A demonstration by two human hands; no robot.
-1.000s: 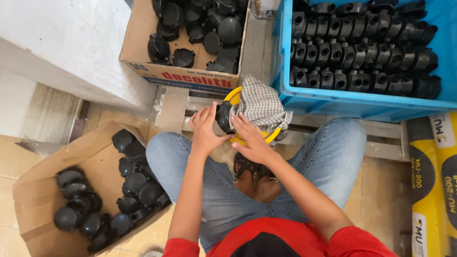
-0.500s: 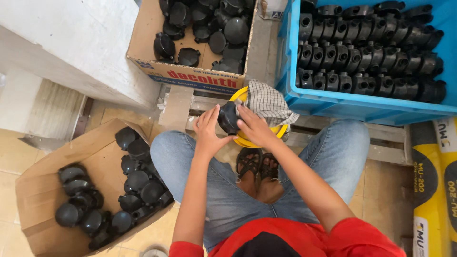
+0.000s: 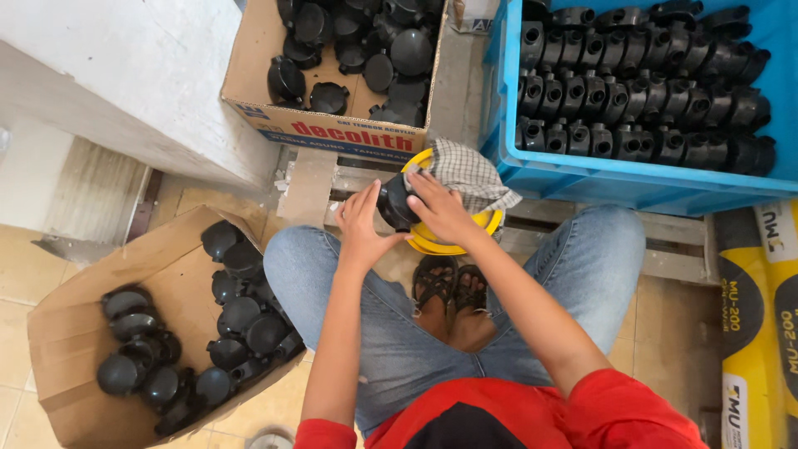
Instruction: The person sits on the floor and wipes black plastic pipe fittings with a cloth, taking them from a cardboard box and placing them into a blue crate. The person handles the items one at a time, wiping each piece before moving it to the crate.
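We have the black round plastic fitting (image 3: 396, 202) pressed between both hands just above a yellow ring-shaped holder (image 3: 453, 241) that sits in front of our knees, at about twelve o'clock from our sandalled feet (image 3: 449, 293). Our left hand (image 3: 363, 223) lies open-fingered against its nine o'clock side, steadying rather than clenching, while our right hand (image 3: 439, 206) is clasped over its top and three o'clock edge. A checked cloth (image 3: 470, 173) is draped over the holder just beyond our right knuckles. We judge the fitting to be a light, stiff moulded shell, smooth enough to slip under a loose palm but not fragile; the safest hold looks to be around its rim, fingers on opposite sides. More such caps fill the cardboard box (image 3: 71, 333) at eight o'clock and the second carton (image 3: 332, 131) at eleven o'clock, and black socketed pieces are stacked in rows in the blue crate (image 3: 632, 179) at two o'clock.
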